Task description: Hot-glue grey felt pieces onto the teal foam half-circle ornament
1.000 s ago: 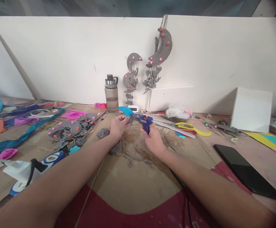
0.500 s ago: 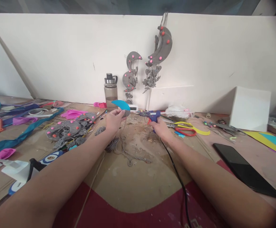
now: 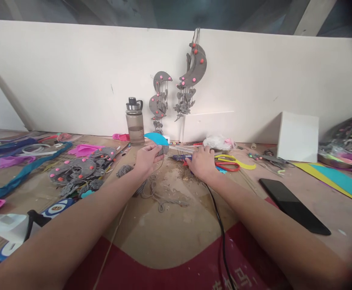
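My left hand pinches a bright blue crescent piece together with a grey piece just below it, held over the work surface. A grey cord hangs beneath these pieces. My right hand lies over a blue hot glue gun, its fingers bent around the back part, which they hide. The gun rests low on its side, nozzle to the left, over a ridged cardboard scrap. Its black cable runs toward me. Loose grey yarn lies between my forearms.
Red-handled scissors and a yellow crescent lie right of my right hand. A phone is farther right. A water bottle stands behind. Grey moon pieces are piled left; moon hangings are on the wall.
The glue gun has gone from upright to lying low on its side, and my right hand has turned over on top of it. My left hand still holds the crescent. The view has shifted right.
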Motion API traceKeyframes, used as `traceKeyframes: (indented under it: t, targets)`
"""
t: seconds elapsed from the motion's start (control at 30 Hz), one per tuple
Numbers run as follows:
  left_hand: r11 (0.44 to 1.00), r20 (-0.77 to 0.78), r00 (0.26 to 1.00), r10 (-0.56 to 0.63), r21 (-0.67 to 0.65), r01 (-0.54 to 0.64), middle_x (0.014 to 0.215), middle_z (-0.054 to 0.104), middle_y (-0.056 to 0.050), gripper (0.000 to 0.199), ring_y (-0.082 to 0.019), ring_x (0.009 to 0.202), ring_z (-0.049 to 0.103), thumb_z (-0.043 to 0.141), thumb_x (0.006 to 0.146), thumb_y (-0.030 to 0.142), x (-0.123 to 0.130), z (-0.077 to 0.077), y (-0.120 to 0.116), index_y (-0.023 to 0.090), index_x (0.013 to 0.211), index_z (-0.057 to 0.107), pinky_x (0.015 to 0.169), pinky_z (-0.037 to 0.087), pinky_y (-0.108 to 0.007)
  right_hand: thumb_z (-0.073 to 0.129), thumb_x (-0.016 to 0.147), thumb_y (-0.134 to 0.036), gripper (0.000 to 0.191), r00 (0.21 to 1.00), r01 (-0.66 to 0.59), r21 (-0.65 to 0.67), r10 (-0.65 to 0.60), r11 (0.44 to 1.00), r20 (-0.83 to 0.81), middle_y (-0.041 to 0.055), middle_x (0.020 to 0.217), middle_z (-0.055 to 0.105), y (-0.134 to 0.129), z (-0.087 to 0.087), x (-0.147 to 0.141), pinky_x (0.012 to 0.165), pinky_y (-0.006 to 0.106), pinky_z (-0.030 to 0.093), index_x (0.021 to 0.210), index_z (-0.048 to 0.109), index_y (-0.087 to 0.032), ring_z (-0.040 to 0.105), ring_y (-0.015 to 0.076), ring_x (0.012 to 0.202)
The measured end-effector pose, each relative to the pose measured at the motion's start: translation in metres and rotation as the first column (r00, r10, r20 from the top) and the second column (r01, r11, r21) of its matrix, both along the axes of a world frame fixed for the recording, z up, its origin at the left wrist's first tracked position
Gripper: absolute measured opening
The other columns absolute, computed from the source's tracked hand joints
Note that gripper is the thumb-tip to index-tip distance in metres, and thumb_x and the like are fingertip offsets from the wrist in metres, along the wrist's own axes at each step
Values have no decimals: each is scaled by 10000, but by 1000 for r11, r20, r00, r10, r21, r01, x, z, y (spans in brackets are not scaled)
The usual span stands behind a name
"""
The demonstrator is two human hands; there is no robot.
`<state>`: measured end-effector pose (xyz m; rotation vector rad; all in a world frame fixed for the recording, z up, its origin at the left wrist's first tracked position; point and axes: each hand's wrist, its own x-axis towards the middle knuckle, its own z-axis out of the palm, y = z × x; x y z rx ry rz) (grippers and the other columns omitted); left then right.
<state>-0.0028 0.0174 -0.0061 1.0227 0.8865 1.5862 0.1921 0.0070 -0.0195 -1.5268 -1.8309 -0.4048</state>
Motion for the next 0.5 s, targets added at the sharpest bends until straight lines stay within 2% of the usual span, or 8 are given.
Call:
traceKeyframes:
  t: [0.03, 0.1, 0.17, 0.2, 0.27, 0.37, 0.43, 0.5]
  targets:
    - [1000, -9, 1000, 4, 15, -4, 672, 554, -5, 248, -112, 658, 550, 767, 604, 302, 0, 0, 0, 130, 615, 588, 760, 561, -373, 618, 757, -328, 170, 998, -51, 16, 51, 999, -45, 180, 929, 624, -4, 7, -6, 869, 474, 393, 775, 590, -162, 513, 309, 1001]
    - [996, -68, 998, 21, 83, -15, 686, 564, 1, 219, -113, 673, 549, 745, 623, 313, -1, 1, 0, 141, 642, 611, 761, 549, -333, 537, 787, -289, 104, 956, -205, -60, 187, 977, -225, 102, 823, 608, -11, 17, -23, 798, 381, 429, 771, 540, -186, 544, 227, 854]
    - [983, -165, 982, 91, 171, -63, 716, 598, -3, 196, -129, 705, 568, 725, 644, 328, -2, 4, -3, 154, 682, 642, 748, 530, -298, 549, 753, -287, 111, 841, -318, -157, 201, 935, -503, 29, 742, 580, -15, 22, -45, 720, 324, 441, 774, 481, -201, 539, 174, 730]
    - [973, -219, 967, 128, 215, -80, 728, 614, -6, 187, -136, 718, 575, 718, 652, 331, -3, 6, -5, 162, 697, 654, 743, 516, -281, 572, 722, -277, 152, 749, -384, -175, 195, 907, -634, 11, 748, 575, -15, 22, -57, 712, 307, 442, 792, 460, -203, 541, 158, 719]
    - [949, -311, 929, 202, 296, -107, 727, 634, -5, 161, -141, 726, 579, 713, 661, 327, -5, 11, -10, 178, 708, 670, 737, 483, -249, 593, 671, -235, 261, 469, -526, -107, 183, 844, -864, -26, 741, 576, -17, 20, -77, 706, 286, 446, 852, 406, -216, 554, 136, 705]
    - [919, -371, 884, 284, 369, -140, 691, 639, 0, 123, -138, 714, 572, 710, 666, 311, -6, 16, -16, 194, 691, 681, 725, 448, -222, 607, 635, -207, 339, 111, -653, 41, 148, 756, -983, -72, 663, 545, -20, 19, -93, 687, 277, 456, 874, 367, -229, 549, 112, 614]
    - [921, -383, 879, 282, 365, -137, 686, 642, 2, 121, -137, 702, 574, 703, 675, 313, -5, 16, -17, 196, 697, 685, 718, 450, -225, 595, 647, -223, 289, -16, -707, 103, 129, 699, -991, -95, 608, 484, -23, 21, -92, 623, 261, 452, 842, 382, -230, 484, 86, 512]
    - [937, -373, 899, 230, 334, -101, 689, 638, 2, 141, -135, 691, 575, 698, 683, 326, -3, 15, -16, 188, 703, 678, 719, 472, -238, 572, 677, -257, 207, -27, -731, 103, 123, 674, -992, -111, 564, 392, -25, 22, -87, 522, 227, 405, 801, 409, -227, 361, 61, 433]
